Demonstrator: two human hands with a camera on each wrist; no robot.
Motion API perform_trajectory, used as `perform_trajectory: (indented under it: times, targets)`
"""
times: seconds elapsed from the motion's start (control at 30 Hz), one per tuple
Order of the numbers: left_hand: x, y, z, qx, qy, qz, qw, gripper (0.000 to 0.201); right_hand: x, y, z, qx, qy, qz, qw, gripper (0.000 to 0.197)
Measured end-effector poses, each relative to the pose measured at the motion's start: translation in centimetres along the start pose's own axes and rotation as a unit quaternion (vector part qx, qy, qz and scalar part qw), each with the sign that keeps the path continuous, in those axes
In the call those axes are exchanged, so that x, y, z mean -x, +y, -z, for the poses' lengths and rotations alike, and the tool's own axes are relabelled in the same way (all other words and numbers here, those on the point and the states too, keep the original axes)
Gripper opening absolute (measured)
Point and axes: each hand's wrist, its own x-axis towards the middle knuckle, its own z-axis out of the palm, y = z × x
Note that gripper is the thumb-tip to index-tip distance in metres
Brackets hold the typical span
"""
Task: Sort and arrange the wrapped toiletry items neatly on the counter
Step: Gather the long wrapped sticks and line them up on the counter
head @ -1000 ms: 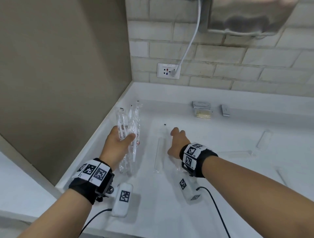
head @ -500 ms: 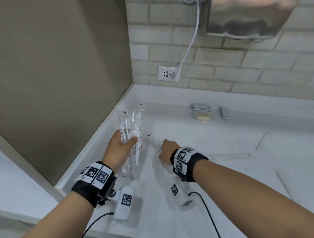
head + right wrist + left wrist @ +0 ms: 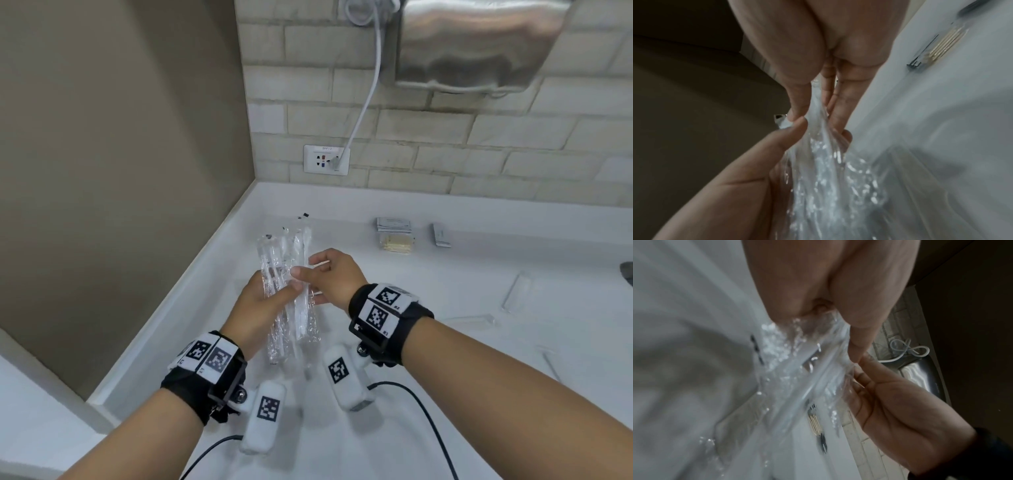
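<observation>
Above the surface's left rear corner, the left hand grips the bundle of clear crinkled plastic-wrapped toiletry sticks while the right hand pinches one wrapper; slick film could let sticks slide out.

clear wrappers, white counter, b/w wristbands

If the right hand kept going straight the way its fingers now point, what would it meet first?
Probably nothing new: the right hand points left and already pinches a clear wrapped item against the bundle of wrapped items gripped by the left hand. Past them, likely the beige side wall; depth is unclear.
</observation>
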Motion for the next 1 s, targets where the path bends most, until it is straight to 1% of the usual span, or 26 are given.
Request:
perform_trajectory:
  times: [0.03, 0.1, 0.17, 0.23, 0.27, 0.3, 0.37, 0.43, 0.5, 0.6, 0.63, 0.67, 0.73, 0.83, 0.87, 0.93, 0.97, 1.0]
  targets:
    - [0.1, 0.0, 0.0, -0.001, -0.016, -0.004, 1.000, 0.032, 0.0, 0.1, 0.0, -0.003, 0.002, 0.001, 1.000, 0.049]
    - [0.0, -0.3, 0.0, -0.015, -0.017, -0.006, 1.000, 0.044, 0.0, -0.1, 0.0, -0.003, 0.003, -0.008, 1.000, 0.048]
    - [-0.2, -0.9, 0.3, -0.039, 0.012, -0.009, 0.999, 0.055, -0.2, -0.1, -0.2, 0.012, 0.015, -0.034, 0.999, 0.051]
    - [-0.3, -1.3, 0.9, -0.052, 0.046, -0.008, 0.998, 0.060, -0.5, 0.5, -0.5, 0.044, 0.045, -0.074, 0.995, 0.059]
    - [-0.3, -1.3, 1.2, -0.055, 0.060, -0.010, 0.997, 0.061, -0.7, 1.1, -0.6, 0.101, 0.054, -0.086, 0.990, 0.059]
    - [-0.3, -1.3, 1.6, -0.058, 0.069, -0.011, 0.996, 0.062, -0.8, 1.8, -0.7, 0.186, 0.044, -0.096, 0.977, 0.056]
    - [0.0, -1.1, 2.2, -0.066, 0.081, -0.011, 0.994, 0.064, 0.0, 3.4, -1.4, 0.331, -0.006, -0.111, 0.937, 0.045]
    - [-0.1, -0.7, 2.4, -0.068, 0.083, -0.017, 0.994, 0.064, 0.5, 4.6, -2.2, 0.387, -0.031, -0.104, 0.916, 0.039]
    - [-0.3, -0.2, 2.2, -0.070, 0.082, -0.023, 0.994, 0.064, 0.8, 4.4, -2.6, 0.430, -0.034, -0.095, 0.897, 0.035]
    - [-0.3, -0.2, 2.3, -0.071, 0.082, -0.023, 0.994, 0.065, -0.1, 4.5, -3.1, 0.487, -0.075, -0.124, 0.862, 0.032]
    - [-0.1, -0.3, 2.2, -0.070, 0.081, -0.025, 0.994, 0.065, -0.3, 4.7, -3.0, 0.504, -0.068, -0.129, 0.851, 0.030]
    - [0.1, -0.5, 2.1, -0.068, 0.079, -0.025, 0.994, 0.064, -0.3, 4.7, -3.0, 0.506, -0.064, -0.144, 0.848, 0.027]
    - [0.3, -0.7, 1.4, -0.060, 0.074, -0.026, 0.995, 0.063, -0.5, 5.4, -2.4, 0.512, -0.064, -0.144, 0.844, 0.024]
    - [0.3, -0.9, 0.1, -0.052, 0.063, -0.023, 0.996, 0.063, 0.7, 5.9, -0.6, 0.507, -0.053, -0.121, 0.852, 0.030]
    - [0.2, -0.9, -0.4, -0.049, 0.060, -0.019, 0.997, 0.063, 1.2, 6.0, -0.1, 0.509, -0.053, -0.102, 0.853, 0.029]
    - [-0.1, -0.8, -1.5, -0.043, 0.055, -0.020, 0.997, 0.062, 1.9, 5.9, 0.6, 0.531, -0.050, -0.079, 0.842, 0.016]
    - [-0.2, -0.7, -2.2, -0.041, 0.053, -0.022, 0.998, 0.061, 2.1, 5.8, 1.0, 0.531, -0.040, -0.069, 0.844, 0.011]
    - [-0.4, -0.6, -2.8, -0.039, 0.053, -0.024, 0.998, 0.060, 2.2, 5.7, 1.5, 0.524, -0.038, -0.061, 0.849, 0.010]
